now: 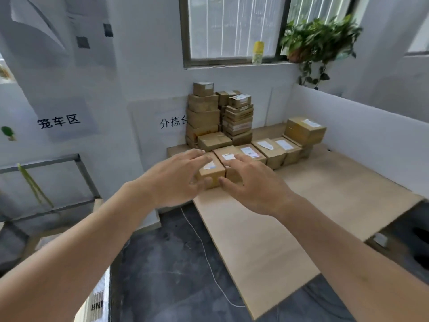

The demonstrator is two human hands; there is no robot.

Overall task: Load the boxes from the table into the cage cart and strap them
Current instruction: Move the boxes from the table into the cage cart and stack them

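1. Small cardboard box [212, 171], white label on top, sits at the near left end of a row of boxes [262, 151] on the wooden table [267, 228], centre of frame.
2. Left hand [178, 180] reaches in from lower left. Its fingers are spread over the small box's top and left side and its thumb lies at the lower front face. Fingers only loosely bent; a closed grip is not evident.
3. Right hand [253, 187] reaches in from lower right. Fingers are extended over the neighbouring box [228, 159] and the thumb tip sits at the small box's front right edge. Fingers look relaxed, not wrapped round anything.
4. The row runs from the small box toward the right of centre, boxes touching side to side, each with a white label. At its far end a larger box [304, 130] rests on top of others.
5. Behind the row, against the wall, two tall stacks of boxes [218, 115], upper centre.
6. Metal frame [58, 180], dark bars, at left edge; a green strap [34, 187] hangs from it.
7. Two paper wall signs with Chinese characters, left of centre.
8. Window [232, 29] at top centre, yellow-capped bottle [258, 53] on the sill, potted plant [318, 40] upper right.
9. White cord [204, 252] trails across the dark floor, lower centre.
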